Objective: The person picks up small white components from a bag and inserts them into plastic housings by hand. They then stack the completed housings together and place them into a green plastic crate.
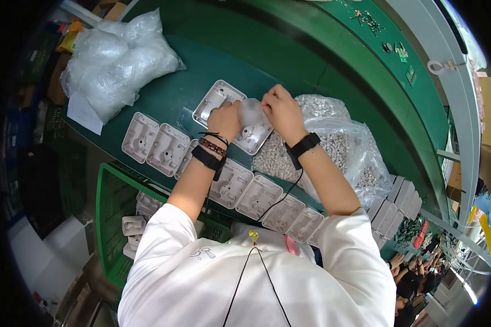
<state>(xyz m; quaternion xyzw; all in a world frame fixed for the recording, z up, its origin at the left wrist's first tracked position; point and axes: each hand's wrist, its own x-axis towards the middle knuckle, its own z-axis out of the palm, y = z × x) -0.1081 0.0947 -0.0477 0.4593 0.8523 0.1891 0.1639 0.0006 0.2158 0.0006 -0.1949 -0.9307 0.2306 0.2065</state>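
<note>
I note two grey moulded-plastic shells (255,138) at upper centre of the frame, shallow, round-cornered, ribbed inside, on the smooth green worktop (218,62). More shells of similar form run in a row (232,185) below. Right of centre: a grainy heap of small pale pieces (275,161) beside a clear, wrinkled bag (360,141). Upper left: crumpled, glossy film bags (120,68). Left hand (225,120) is over the shells, fingers curled; right hand (282,111) is at their right edge, fingers bent inward. Between them is a pale, blurred round patch; I cannot tell what either grip holds or how far it is open.
</note>
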